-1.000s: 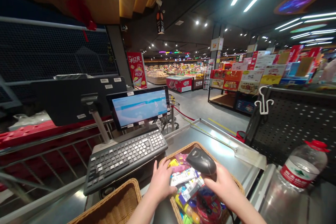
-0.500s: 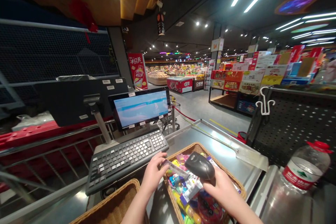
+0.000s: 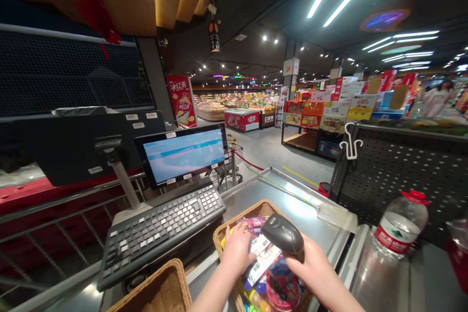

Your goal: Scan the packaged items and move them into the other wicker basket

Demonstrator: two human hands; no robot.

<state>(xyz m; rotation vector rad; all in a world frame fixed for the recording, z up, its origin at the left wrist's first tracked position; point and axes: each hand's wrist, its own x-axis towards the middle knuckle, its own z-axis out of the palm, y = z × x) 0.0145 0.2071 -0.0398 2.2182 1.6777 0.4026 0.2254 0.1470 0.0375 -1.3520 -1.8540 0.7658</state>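
Note:
In the head view my right hand (image 3: 310,263) grips a black handheld barcode scanner (image 3: 282,234) over the wicker basket (image 3: 268,204). The basket holds colourful packaged goods. My left hand (image 3: 237,249) reaches over its left part, thumb apart from the fingers, touching the goods; its fingertips are partly hidden. White packs with barcodes (image 3: 262,264) lie beside the left thumb, below the scanner. Nearer to me in the basket is a round pink-lidded container (image 3: 281,292).
A keyboard (image 3: 164,229) and a lit monitor (image 3: 185,153) stand to the left. A second wicker basket (image 3: 157,287) is at the front left. On the right stands a large red-capped bottle (image 3: 400,224) before a black perforated panel (image 3: 383,170). A metal counter (image 3: 288,195) extends ahead.
My left hand has moved right, further over the basket; the clear pack it held is no longer seen in it. The scanner stays in my right hand. The view has turned slightly right.

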